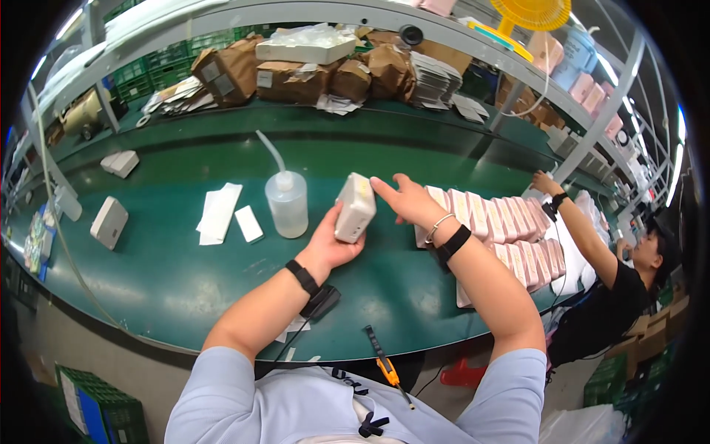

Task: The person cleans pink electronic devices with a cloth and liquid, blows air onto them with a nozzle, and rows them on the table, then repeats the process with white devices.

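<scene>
At the far left of the green worktable [170, 274] a small white box [109, 221] lay flat, with folded white papers [219, 212] and a white card [248, 223] further in. Next stood a clear squeeze bottle [287, 201] with a long bent nozzle. Just beside it the left hand [330, 244] gripped a white rectangular box [355, 208] from below, fingers wrapped round its lower end, holding it upright above the table. The right hand [409, 200] was spread, its index fingertip touching the box's top edge. Behind it sat rows of pink-and-white boxes [510, 233] (packed tight, on edge). A co-worker's hand [545, 183] reached toward the shelf frame at the far right
</scene>
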Motion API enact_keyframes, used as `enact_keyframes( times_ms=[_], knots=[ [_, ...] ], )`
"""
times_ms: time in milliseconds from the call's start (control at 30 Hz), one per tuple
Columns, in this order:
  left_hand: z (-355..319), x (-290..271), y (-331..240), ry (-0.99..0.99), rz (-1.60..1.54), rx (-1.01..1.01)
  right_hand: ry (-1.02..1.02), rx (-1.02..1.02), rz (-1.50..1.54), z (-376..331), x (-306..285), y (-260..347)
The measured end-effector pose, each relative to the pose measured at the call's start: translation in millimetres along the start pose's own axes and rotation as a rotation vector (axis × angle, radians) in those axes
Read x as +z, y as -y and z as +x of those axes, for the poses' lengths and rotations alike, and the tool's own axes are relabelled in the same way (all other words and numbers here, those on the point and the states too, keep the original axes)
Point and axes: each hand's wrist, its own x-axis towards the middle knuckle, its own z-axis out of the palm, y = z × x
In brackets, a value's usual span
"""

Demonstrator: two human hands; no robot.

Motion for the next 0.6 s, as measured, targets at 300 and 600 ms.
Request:
enact_keyframes(
  times_ms=[300,600],
  knots=[
    [-68,17,13,-0.203,0.407,0.042,0.036,0.001,0.158,33,46,3],
    [-191,41,-79,0.044,0.419,0.569,-0.016,-0.144,-0.055,4,33,-28]
  ],
)
